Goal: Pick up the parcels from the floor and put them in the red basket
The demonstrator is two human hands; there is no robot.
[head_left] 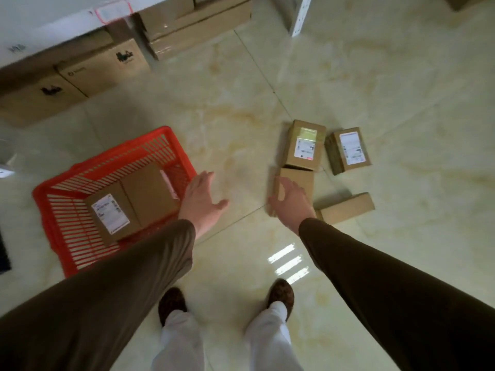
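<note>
The red basket (51, 194) stands on the floor at the left with two cardboard parcels inside, one labelled (111, 218) and one plain (150, 194). My left hand (201, 199) hovers open just right of the basket's rim, holding nothing. Several parcels lie on the floor at the right: a labelled one with tape (305, 145), another labelled one (349, 149), a plain one (301, 180) and a flat long one (347, 208). My right hand (290, 200) is open with spread fingers over the plain parcel, partly hiding it.
Large cardboard boxes (99, 73) and stacked cartons (195, 25) sit under a white table (53, 20) at the back left. A white panel (301, 16) leans at the back. My feet (280, 293) stand on the glossy tiled floor.
</note>
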